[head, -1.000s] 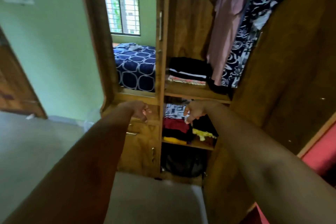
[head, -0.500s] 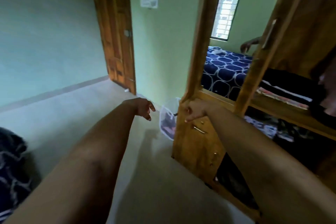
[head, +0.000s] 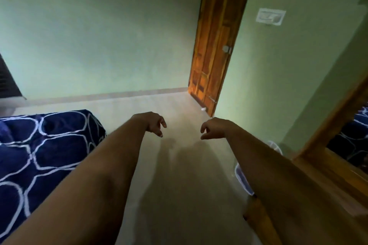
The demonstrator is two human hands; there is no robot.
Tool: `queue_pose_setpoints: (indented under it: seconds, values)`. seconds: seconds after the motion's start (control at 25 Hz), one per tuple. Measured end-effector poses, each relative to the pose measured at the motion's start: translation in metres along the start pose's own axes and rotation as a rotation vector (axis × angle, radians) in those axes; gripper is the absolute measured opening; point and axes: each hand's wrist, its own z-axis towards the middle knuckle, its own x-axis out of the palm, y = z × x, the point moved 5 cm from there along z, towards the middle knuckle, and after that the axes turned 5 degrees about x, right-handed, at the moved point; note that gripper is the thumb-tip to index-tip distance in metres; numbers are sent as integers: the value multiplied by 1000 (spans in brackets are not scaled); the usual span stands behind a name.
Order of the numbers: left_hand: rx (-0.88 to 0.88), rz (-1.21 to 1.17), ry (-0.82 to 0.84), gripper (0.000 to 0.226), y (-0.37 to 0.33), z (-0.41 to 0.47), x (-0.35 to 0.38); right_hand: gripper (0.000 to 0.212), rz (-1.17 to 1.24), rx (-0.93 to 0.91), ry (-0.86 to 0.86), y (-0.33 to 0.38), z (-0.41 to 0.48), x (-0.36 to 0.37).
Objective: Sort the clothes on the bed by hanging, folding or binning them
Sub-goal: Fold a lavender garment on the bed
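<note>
1. Both hands are free. The left hand (head: 154, 123) and the right hand (head: 212, 128) hang out over the floor (head: 179, 185) with fingers loosely curled, and neither holds anything. The risk is a wasted trip: arriving at the bed (head: 45, 145) and grabbing whatever lies nearest, not one piece chosen for a clear fate.

2. The clothes themselves are not in view. The corner of the bed that shows, low on the left, carries only its navy patterned cover. The picture is soft and dim, so a dark garment could perhaps lie unseen against that dark cloth and get missed.

3. The basket (head: 244, 182) stands on the floor just beside the wardrobe (head: 326, 167), half hidden under the right forearm. A careless step or a swing of that arm could knock it over.

4. The wardrobe's wooden edge juts out close by the right elbow; bumping it is likely if the person moves without looking that way.

5. Lifting several pieces at once could tangle them and undo any folds.
</note>
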Motion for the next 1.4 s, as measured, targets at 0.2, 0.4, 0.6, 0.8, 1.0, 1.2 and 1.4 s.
queue_pose_setpoints:
  seconds: [0.2,0.4,0.6,0.8,1.0,1.2,1.4]
  values:
    - [-123,-60,-43,50,107,18,-45,43,-6,-85,-27,35,107,-41]
    - [-132,-55,-92,47,168,65,-75,45,-3,-130,1,45,208,-67]
    - [-224,-56,-130,46,234,138,-128,46,-50,-180,-79,26,332,-130]
    - [-233,-50,-254,44,283,218,-223,47,-73,-259,-127,14,458,-195]
    - [-247,-93,-392,46,353,277,-308,47,2,-326,-183,7,585,-251]
    - [-342,-106,-390,46,452,309,-344,47,-3,-368,-147,53,698,-282]
    - [-416,-153,-389,46,587,338,-385,50,-12,-419,-146,123,824,-323]
